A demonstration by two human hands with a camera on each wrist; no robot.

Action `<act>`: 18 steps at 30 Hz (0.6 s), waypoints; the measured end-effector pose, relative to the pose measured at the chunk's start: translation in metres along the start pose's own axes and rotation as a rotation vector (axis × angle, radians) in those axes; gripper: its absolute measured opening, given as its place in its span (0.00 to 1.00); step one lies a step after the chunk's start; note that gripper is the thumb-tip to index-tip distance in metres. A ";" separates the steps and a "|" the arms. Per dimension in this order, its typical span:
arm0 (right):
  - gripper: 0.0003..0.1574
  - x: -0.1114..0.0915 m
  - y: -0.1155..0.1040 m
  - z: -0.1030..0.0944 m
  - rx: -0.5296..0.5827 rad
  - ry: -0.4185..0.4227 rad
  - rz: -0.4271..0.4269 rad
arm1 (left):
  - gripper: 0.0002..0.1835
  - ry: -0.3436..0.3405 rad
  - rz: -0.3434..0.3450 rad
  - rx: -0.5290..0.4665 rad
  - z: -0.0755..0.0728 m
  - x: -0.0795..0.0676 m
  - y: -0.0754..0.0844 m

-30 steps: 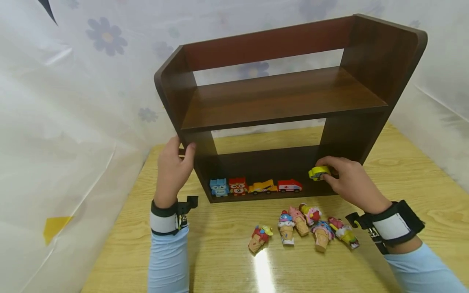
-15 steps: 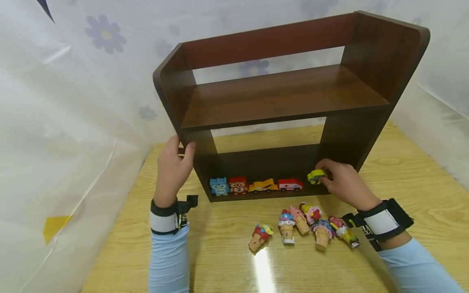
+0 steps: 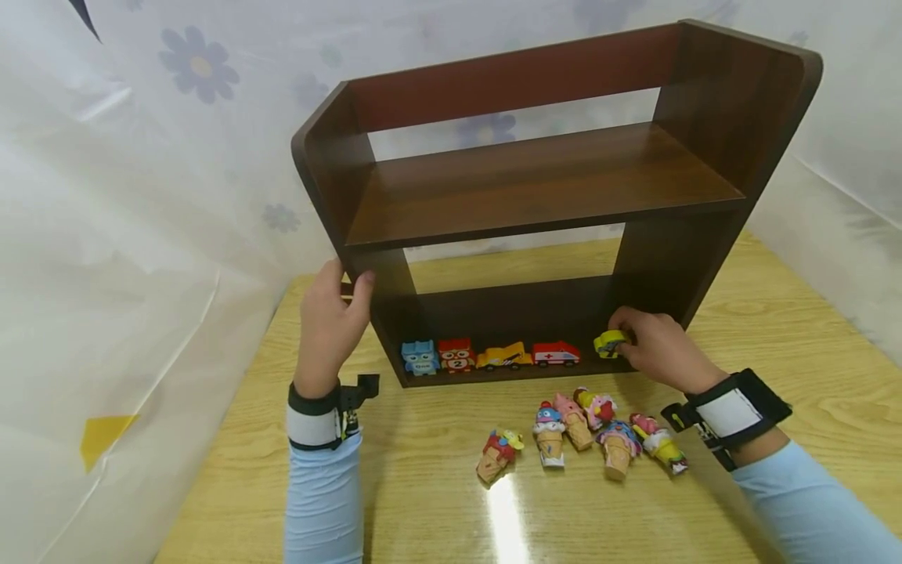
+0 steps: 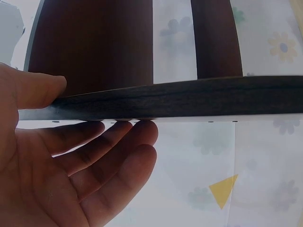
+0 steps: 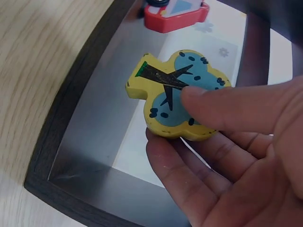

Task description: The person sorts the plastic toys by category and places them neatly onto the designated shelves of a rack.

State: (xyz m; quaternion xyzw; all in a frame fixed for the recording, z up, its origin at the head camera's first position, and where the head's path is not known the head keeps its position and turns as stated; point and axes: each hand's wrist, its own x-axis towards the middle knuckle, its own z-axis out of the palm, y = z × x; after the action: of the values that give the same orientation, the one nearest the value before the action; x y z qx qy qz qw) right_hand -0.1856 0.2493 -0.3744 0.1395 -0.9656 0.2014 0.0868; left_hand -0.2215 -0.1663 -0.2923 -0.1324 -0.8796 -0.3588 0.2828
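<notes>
My right hand (image 3: 658, 348) pinches a yellow tree-shaped block (image 5: 156, 85) with a blue crown and dark trunk printed on it. Thumb on its face and fingers beneath, it is held over the right end of the bottom shelf. On that shelf, from the left, stand a blue owl block (image 3: 420, 358), a red owl block (image 3: 456, 356), a yellow truck (image 3: 503, 356) and a red-and-white ambulance (image 3: 555, 353). My left hand (image 3: 331, 329) grips the left side panel of the dark brown shelf unit (image 3: 550, 180), thumb inside and fingertips against the outer face.
Several ice-cream-cone toys (image 3: 550, 435) lie on the wood-patterned table (image 3: 423, 478) before the shelf, one (image 3: 497, 456) apart to the left. A flowered plastic sheet (image 3: 176, 157) hangs behind and to the left, with a yellow patch (image 3: 104, 439).
My right hand has lowered the tree block a little toward the bottom shelf, its wrist shifting left. The left hand keeps its grip on the side panel.
</notes>
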 end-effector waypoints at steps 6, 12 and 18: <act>0.11 0.003 0.005 0.002 -0.002 -0.021 -0.010 | 0.19 0.007 0.009 -0.005 0.000 0.000 0.001; 0.10 0.005 0.009 0.005 0.017 -0.061 0.016 | 0.19 0.010 0.011 -0.005 0.000 0.000 0.000; 0.10 0.005 0.009 0.007 0.017 -0.071 0.019 | 0.19 0.006 0.007 -0.009 0.000 0.000 -0.001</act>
State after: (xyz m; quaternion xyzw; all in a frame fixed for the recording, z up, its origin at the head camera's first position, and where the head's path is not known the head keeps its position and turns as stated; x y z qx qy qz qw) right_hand -0.1940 0.2531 -0.3830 0.1382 -0.9677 0.2052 0.0493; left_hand -0.2219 -0.1665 -0.2927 -0.1356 -0.8766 -0.3623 0.2862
